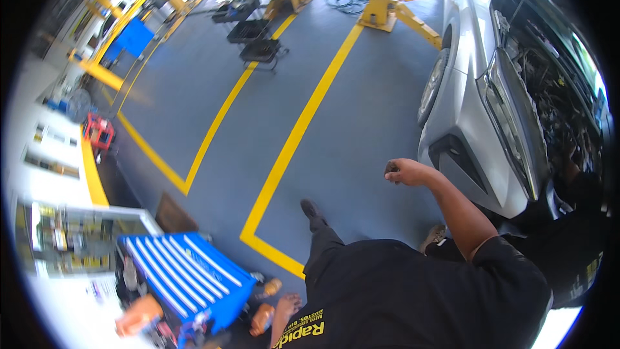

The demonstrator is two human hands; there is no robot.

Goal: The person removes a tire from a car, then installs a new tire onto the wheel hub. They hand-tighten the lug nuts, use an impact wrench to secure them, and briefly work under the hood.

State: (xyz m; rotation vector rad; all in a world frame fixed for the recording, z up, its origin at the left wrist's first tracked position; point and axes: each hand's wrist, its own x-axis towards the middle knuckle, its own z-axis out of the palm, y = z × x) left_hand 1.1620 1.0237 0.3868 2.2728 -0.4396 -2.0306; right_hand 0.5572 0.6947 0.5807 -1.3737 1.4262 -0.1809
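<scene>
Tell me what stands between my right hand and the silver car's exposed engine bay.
The silver front bumper stands between your right hand and the engine bay. Nothing visible stands between hand and bumper.

A large yellow word (301, 334), with smaller yellow lines (311, 316) above it, stands on the wearer's black T-shirt (413, 291). Yellow lettering (592, 269) on a co-worker's black shirt (562, 274) is too small to read.
</scene>
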